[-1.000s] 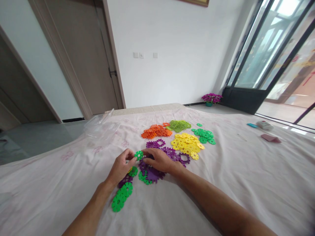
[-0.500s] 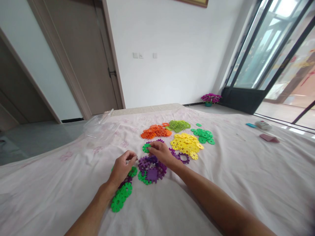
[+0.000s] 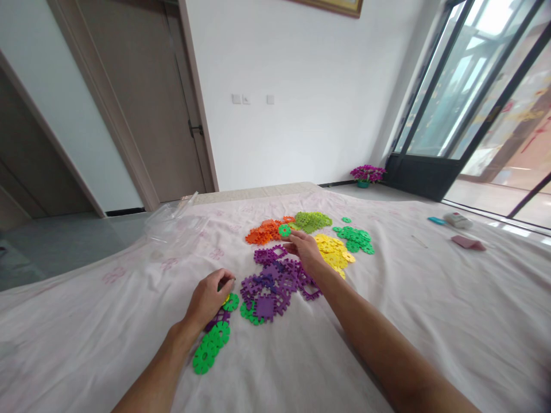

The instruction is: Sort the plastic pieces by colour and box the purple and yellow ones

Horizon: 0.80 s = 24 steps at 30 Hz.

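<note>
The right hand [image 3: 305,250] is grasping a green disc [image 3: 284,230] at its fingertips, and the disc is showing in front of the orange pile [image 3: 260,233], towards the far edge of the cloth [image 3: 451,304]. The left hand [image 3: 209,295] is resting low with its fingers curled; whether they are gripping anything, I cannot tell. A green piece [image 3: 232,302] is lying just beside those fingers, and a green row [image 3: 205,357] is stretching from the left wrist towards the near edge. Between the hands, the purple pile [image 3: 275,281] is spreading, with a few green pieces [image 3: 249,314] peeping out at its near side. The yellow pile [image 3: 338,252] is sitting partly behind the right hand. Nearer the far edge, the lime pile [image 3: 313,221] is lying beside the orange one, and the green pile [image 3: 355,239] is lying to its right. Clear plastic [image 3: 174,226] is crumpling at the far left corner.
</note>
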Each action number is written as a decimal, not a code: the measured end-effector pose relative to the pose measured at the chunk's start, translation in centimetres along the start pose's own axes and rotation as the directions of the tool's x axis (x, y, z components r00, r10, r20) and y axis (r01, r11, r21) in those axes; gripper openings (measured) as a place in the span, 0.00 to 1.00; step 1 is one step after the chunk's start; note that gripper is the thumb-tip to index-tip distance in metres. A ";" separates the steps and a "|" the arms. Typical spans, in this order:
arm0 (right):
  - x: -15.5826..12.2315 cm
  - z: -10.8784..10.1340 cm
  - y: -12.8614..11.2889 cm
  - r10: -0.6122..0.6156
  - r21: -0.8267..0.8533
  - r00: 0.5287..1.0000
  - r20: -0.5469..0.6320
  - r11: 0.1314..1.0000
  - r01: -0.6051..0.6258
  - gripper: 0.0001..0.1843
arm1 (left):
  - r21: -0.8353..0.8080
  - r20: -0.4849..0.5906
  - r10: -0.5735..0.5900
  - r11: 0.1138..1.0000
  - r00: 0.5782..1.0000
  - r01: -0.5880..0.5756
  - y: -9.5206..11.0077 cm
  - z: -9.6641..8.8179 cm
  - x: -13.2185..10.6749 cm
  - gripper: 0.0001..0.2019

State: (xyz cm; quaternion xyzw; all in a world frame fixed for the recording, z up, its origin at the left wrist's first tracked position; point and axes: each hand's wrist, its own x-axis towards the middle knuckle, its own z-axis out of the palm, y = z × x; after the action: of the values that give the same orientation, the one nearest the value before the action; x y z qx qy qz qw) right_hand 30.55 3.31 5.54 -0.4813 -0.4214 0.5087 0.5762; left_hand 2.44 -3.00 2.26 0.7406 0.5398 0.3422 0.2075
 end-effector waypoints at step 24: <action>-1.4 2.2 2.9 -0.037 -0.302 0.957 0.286 0.945 0.127 0.14 | 0.049 0.205 0.093 0.993 0.974 -0.105 -1.9 -1.7 1.0 0.16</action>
State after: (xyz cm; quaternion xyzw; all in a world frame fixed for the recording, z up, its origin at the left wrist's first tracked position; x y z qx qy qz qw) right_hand 27.68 2.27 3.06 -0.4736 -0.5936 0.4721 0.4477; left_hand 0.13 -1.57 2.46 0.8034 0.4881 0.2587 0.2220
